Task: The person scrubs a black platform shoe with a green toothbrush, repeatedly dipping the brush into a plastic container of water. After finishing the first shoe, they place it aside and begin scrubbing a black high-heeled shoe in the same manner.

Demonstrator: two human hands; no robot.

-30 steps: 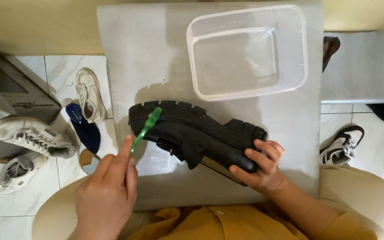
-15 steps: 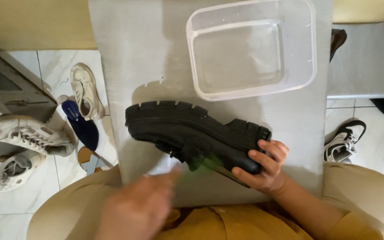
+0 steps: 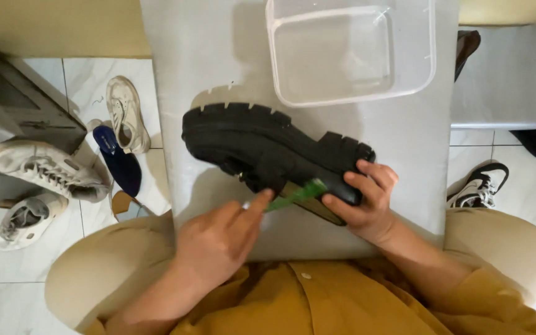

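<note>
A black chunky-soled shoe lies on its side on a grey board across my lap. My right hand grips its heel end. My left hand holds a green toothbrush, its head pressed against the shoe's lower side near the heel. A clear plastic tub holding a little water stands on the board just beyond the shoe.
On the tiled floor at the left lie several white sneakers and a blue insole. A black-and-white sneaker sits on the floor at the right, beside a grey mat.
My left hand has swung the green toothbrush from the shoe's toe end down and right to the underside near the heel. The right hand kept its grip on the heel.
</note>
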